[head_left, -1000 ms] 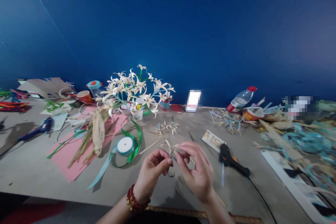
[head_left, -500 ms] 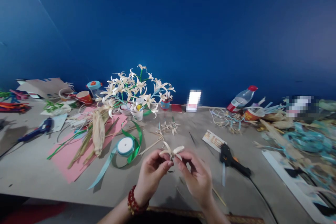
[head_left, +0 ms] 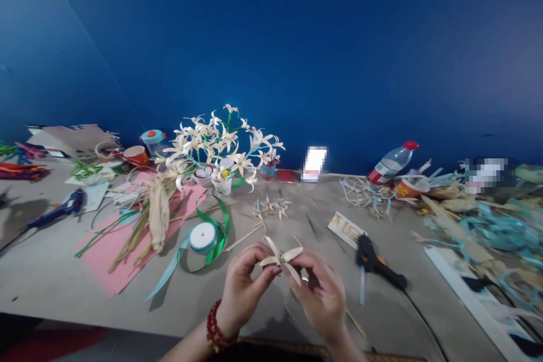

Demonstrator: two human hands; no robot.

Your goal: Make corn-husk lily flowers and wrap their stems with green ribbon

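A pale cream handmade flower (head_left: 281, 261) with long narrow petals is held between both hands, low above the table, its face turned up toward me. My left hand (head_left: 248, 283), with a red bead bracelet (head_left: 216, 328) on the wrist, pinches it from the left by its base. From the right, my right hand (head_left: 320, 288) grips it with thumb and fingers closed. The flower's underside is hidden by my fingers. Beyond the hands, several small cream flowers (head_left: 274, 205) lie on the table.
Left of my hands lies a ribbon spool (head_left: 202, 236), with corn husks (head_left: 159, 218) on pink paper (head_left: 106, 266). A black glue gun (head_left: 375, 263) with its cord rests at right. Behind stand a bouquet of cream flowers (head_left: 220, 138) and a leaning plastic bottle (head_left: 392, 163).
The flower has turned in my fingers, so its petals now spread more openly toward me. Both hands stay nearly in place.
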